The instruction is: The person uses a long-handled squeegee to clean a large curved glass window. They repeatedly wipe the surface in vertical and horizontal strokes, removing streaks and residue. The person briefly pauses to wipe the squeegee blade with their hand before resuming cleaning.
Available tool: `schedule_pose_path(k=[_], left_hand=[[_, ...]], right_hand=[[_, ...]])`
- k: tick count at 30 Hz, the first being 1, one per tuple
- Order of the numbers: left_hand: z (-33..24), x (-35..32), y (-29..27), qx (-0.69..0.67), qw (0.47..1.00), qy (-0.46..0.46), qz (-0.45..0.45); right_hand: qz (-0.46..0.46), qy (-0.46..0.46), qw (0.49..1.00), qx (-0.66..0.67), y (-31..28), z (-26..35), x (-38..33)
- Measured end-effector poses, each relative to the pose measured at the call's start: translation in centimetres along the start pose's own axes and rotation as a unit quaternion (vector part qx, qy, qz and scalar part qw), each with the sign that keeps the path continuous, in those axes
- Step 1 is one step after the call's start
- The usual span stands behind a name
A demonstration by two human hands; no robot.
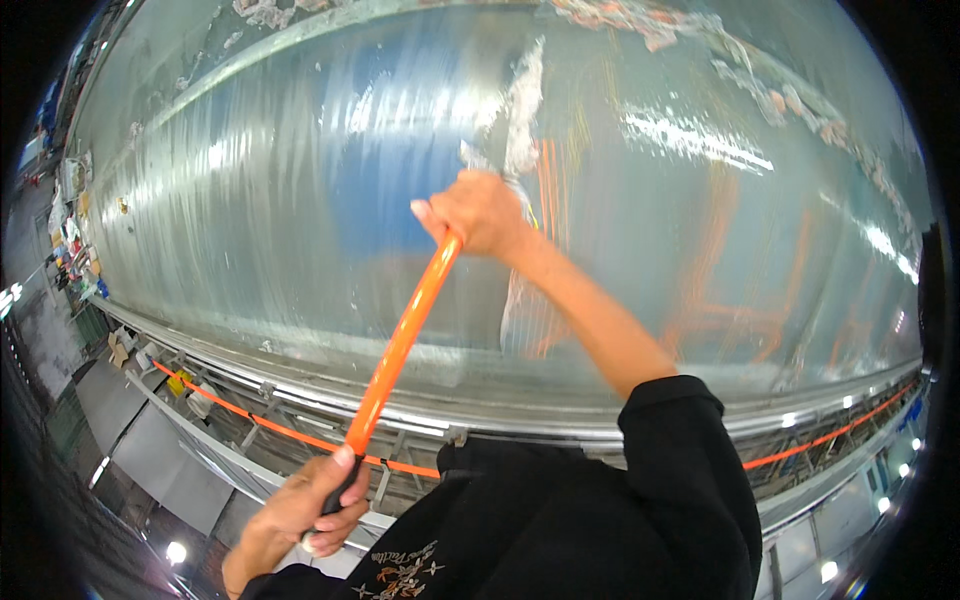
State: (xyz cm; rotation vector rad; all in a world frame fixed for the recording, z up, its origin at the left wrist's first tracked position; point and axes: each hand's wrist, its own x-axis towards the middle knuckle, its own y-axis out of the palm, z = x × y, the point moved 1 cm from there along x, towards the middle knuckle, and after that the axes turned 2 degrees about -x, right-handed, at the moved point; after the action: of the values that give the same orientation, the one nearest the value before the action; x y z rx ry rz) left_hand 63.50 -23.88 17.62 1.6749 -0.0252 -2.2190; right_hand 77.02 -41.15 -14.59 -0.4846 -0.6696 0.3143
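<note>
Here, your right hand (484,213) at frame centre grips top of orange pole (402,338); left hand (318,498) (lower left) clenched round its dark lower end. Pole slants across shiny curved sheet (250,180).

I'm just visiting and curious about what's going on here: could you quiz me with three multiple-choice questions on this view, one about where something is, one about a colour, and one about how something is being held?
1. Where does the right hand grip the pole?
A. At its upper end, over the glossy sheet
B. At its lower end
C. Not at all

2. What colour is the pole's shaft?
A. Green
B. Orange
C. White

3. How is the left hand?
A. Open and empty
B. Flat on the sheet
C. Closed around the pole's dark lower end

Answers:
1. A, the right fist wraps the top of the shaft above the wet, shiny sheet.
2. B, the shaft is bright orange along its length.
3. C, its fingers curl around the dark grip near the body.
</note>
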Motion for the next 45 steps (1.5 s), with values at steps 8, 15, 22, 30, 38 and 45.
schedule_pose_path(k=[8, 15, 22, 30, 38, 45], left_hand=[[-18.7, 2.2, 4.5, -0.058, 0.985, 0.097, 0.134], [-5.1, 3.1, -0.5, -0.057, 0.990, 0.081, 0.097], [23.3, 4.5, -8.0, -0.064, 0.996, 0.024, 0.050], [27.7, 5.3, -7.5, 0.080, 0.995, -0.014, -0.061], [13.6, 1.5, -1.8, 0.047, 0.998, -0.024, -0.020], [-5.7, 2.3, 4.6, -0.005, 0.999, 0.046, 0.010]], right_hand=[[0.045, 0.004, 0.997, -0.069, -5.8, -17.7, 15.9], [0.196, -0.049, 0.979, 0.005, -2.4, -8.0, 7.4], [0.193, -0.024, 0.977, 0.092, 3.0, 16.4, -14.9], [0.146, 0.024, 0.987, 0.060, -0.6, 20.8, -21.9], [0.009, 0.022, 0.999, 0.025, 0.6, 11.1, -12.4], [0.029, -0.059, 0.997, -0.043, -4.4, -9.3, 5.6]])
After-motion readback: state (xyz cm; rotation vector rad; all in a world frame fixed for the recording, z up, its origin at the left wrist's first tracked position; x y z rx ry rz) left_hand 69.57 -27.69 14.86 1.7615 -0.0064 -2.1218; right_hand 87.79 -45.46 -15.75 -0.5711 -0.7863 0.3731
